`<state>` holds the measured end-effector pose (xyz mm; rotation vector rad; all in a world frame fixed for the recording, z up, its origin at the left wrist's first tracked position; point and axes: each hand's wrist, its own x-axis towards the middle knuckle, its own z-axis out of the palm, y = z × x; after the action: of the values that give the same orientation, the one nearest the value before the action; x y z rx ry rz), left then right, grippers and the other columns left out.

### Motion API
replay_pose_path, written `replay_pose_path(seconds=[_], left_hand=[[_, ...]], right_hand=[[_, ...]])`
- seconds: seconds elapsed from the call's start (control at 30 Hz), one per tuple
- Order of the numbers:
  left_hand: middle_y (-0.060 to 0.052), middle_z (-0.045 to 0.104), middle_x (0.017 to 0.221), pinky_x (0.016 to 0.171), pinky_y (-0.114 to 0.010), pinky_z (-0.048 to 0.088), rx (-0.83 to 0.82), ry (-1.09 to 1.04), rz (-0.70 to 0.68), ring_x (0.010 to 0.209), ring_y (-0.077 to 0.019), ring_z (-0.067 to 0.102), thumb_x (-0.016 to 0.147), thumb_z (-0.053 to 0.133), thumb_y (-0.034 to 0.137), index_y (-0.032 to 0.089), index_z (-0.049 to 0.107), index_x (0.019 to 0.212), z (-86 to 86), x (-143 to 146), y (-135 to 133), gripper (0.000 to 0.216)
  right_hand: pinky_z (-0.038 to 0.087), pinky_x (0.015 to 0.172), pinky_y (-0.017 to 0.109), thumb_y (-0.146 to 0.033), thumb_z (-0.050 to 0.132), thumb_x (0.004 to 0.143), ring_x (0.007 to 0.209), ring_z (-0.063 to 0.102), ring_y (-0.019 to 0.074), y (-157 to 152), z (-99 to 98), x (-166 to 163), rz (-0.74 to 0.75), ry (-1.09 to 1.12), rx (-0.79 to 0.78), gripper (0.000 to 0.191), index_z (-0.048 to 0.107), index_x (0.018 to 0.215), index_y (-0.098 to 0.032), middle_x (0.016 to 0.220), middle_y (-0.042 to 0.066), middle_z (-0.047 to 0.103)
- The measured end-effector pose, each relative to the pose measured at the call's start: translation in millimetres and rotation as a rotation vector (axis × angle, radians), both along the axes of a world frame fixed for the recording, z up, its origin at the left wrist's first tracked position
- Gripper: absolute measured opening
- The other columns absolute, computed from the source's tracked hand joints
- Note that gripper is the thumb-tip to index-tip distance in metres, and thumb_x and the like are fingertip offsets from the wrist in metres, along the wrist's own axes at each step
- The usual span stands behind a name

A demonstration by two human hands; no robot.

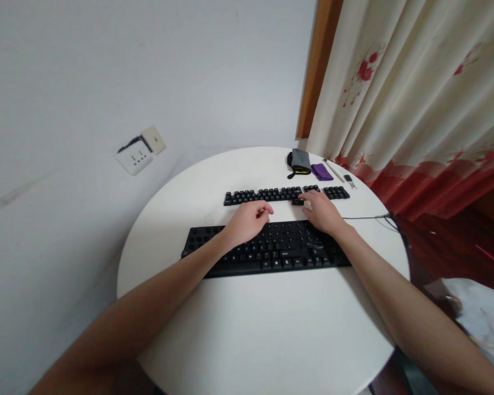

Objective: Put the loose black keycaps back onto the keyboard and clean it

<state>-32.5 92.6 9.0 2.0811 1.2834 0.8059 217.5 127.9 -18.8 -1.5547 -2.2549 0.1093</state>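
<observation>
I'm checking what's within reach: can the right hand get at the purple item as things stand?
Probably yes: only the low band of black keycaps seems to lie between the right hand and the purple item, and reaching over it looks easy.

"Where's there room to pass on the desk (271, 329)?"

"A broad bare stretch runs from the near edge up to the keyboard (280, 247), another from the left edge to the row of keycaps (280, 193)."

"And between keyboard and keycaps?"

"A narrow lane, with the left hand (249, 222) and the right hand (321, 211) both in it. The forearms bar each side."

"Toward the right edge?"

"A cable (364, 218) cuts across."

"The far edge?"

"Its right part is blocked by a gray pouch (301, 159) and a purple cloth (321, 171); left of those, it's open."
</observation>
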Motion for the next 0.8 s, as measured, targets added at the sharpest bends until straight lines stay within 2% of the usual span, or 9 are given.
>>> replay_pose_path(seconds=[0.17,0.3,0.47,0.6,0.7,0.8], left_hand=[[-0.001,0.071,0.075,0.066,-0.026,0.044,-0.008,0.012,-0.001,0.068,-0.0136,0.062,0.086,0.05,0.012,0.017,0.069,0.09,0.1,1,0,0.02],[-0.001,0.071,0.076,0.065,-0.025,0.043,-0.01,0.021,-0.009,0.068,-0.0135,0.061,0.086,0.051,0.013,0.017,0.069,0.09,-1.2,2,-1,0.019],[0.0,0.071,0.077,0.062,-0.025,0.042,-0.001,0.018,-0.047,0.065,-0.0126,0.06,0.088,0.052,0.015,0.017,0.07,0.09,-4.9,3,-2,0.019],[0.0,0.071,0.079,0.062,-0.025,0.043,0.003,0.028,-0.059,0.064,-0.0121,0.059,0.088,0.054,0.016,0.018,0.072,0.093,-5.8,3,-2,0.019],[-0.001,0.073,0.083,0.069,-0.026,0.047,0.006,0.004,-0.105,0.071,-0.0132,0.063,0.087,0.057,0.016,0.018,0.072,0.092,-4.3,3,-3,0.017],[-0.001,0.073,0.084,0.075,-0.027,0.049,0.025,0.012,-0.125,0.077,-0.015,0.064,0.085,0.059,0.016,0.018,0.073,0.09,-2.1,3,-3,0.015]], right_hand=[[0.044,0.094,0.036,-0.019,0.06,0.087,0.105,0.058,0.026,-3,2.4,-3,-0.004,-0.041,-0.025,0.029,0.07,0.114,-0.016,0.112,0.013,0.063],[0.046,0.082,0.033,-0.023,0.068,0.083,0.096,0.061,0.0228,-5,2.3,-6,-0.067,-0.017,-0.048,0.023,0.072,0.105,-0.021,0.105,0.008,0.066],[0.045,0.074,0.032,-0.025,0.067,0.081,0.087,0.063,0.0224,-5,5.6,-5,-0.121,0.041,-0.114,0.018,0.074,0.097,-0.021,0.096,0.007,0.071],[0.045,0.071,0.031,-0.024,0.066,0.08,0.075,0.062,0.0186,-12,16.3,-5,0.018,0.157,-0.14,0.018,0.074,0.095,-0.018,0.088,0.006,0.072],[0.046,0.069,0.03,-0.024,0.065,0.08,0.072,0.061,0.017,-22,24.5,-9,0.136,0.242,-0.142,0.017,0.074,0.093,-0.018,0.085,0.005,0.071],[0.046,0.066,0.029,-0.022,0.064,0.079,0.071,0.061,0.0167,-31,29.9,-13,0.189,0.276,-0.166,0.016,0.073,0.092,-0.019,0.086,0.005,0.071]])
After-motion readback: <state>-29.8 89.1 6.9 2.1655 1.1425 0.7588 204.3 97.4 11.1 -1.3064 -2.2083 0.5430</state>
